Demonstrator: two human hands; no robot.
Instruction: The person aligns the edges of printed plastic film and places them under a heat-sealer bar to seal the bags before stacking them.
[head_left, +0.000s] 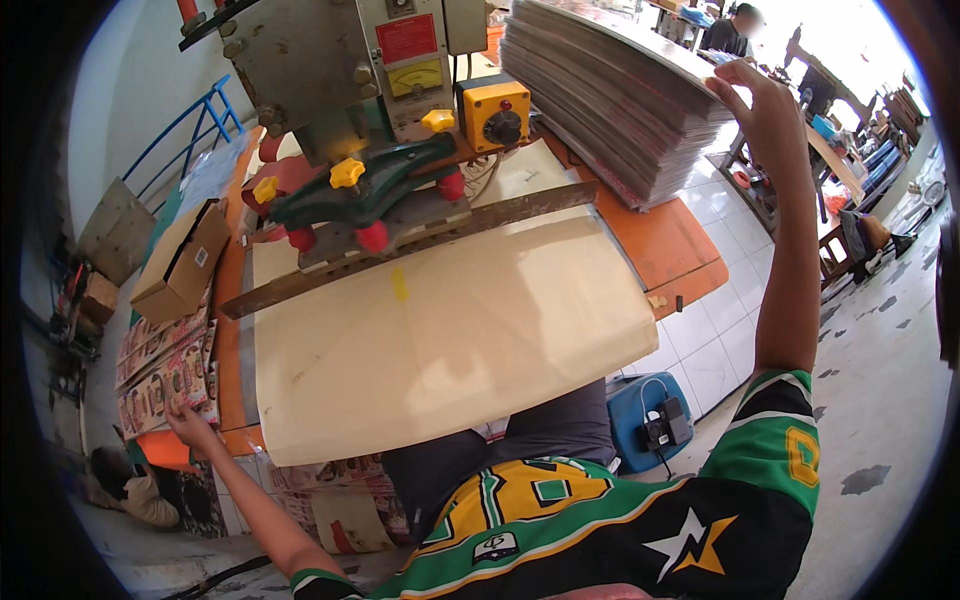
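Observation:
My right hand (765, 110) is raised at the far right, its thumb and fingers pinching the near corner of the top sheet of a tall stack of thin flat sheets (620, 110). To the far left, my left hand (190, 425) touches the near edge of a pile of colourful printed sheets (165, 385), fingers stretched out over it. Between my arms a cream cloth-like cover (450, 330) lies over the work surface. Across its far part runs a long metal bar (420, 245), under a dark green press head (365, 185) with yellow knobs.
Behind the press head stands a machine body (300, 75) beside a yellow control box (495, 115). An open cardboard box (182, 262) sits at left on the orange table (670, 245). A blue stool (650, 420) carrying a black adapter is at my right. Other people are in the background.

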